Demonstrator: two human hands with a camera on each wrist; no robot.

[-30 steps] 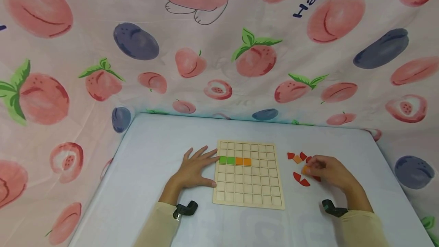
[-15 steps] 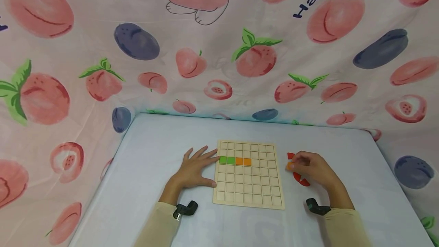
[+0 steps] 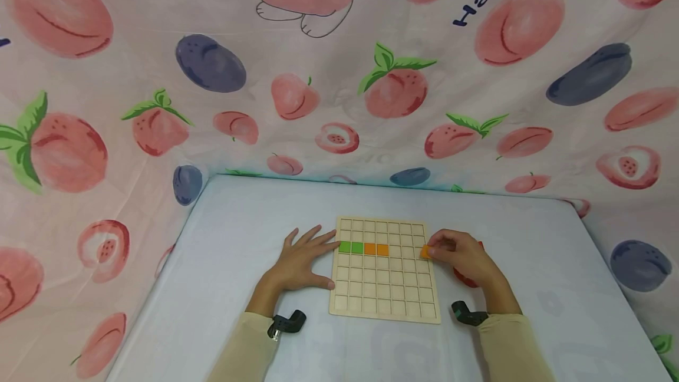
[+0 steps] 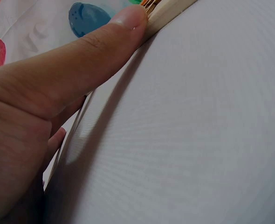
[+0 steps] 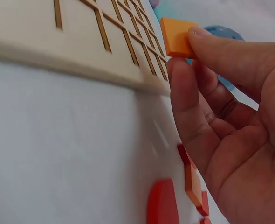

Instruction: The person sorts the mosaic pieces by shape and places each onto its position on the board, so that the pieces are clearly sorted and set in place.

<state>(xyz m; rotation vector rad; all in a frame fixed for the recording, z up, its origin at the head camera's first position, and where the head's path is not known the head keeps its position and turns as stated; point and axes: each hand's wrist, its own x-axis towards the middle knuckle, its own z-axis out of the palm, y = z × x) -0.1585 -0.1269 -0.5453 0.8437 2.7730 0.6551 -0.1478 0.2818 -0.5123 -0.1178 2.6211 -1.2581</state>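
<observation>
The right hand [image 3: 460,254] pinches a smooth orange square tile [image 5: 175,38] near the right side of the wooden board [image 3: 382,287].
This grooved board lies between the worktop's [image 3: 265,205] left and right edges; the spread left hand [image 3: 301,261] touches it; red pieces [image 3: 465,279] are partly hidden.

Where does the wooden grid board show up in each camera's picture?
Head: wooden grid board, lower middle, between left hand and right hand.
Left wrist: only part of the wooden grid board, top centre.
Right wrist: wooden grid board, upper left, cut off.
Shared landmark: fruit-print fabric backdrop.
</observation>
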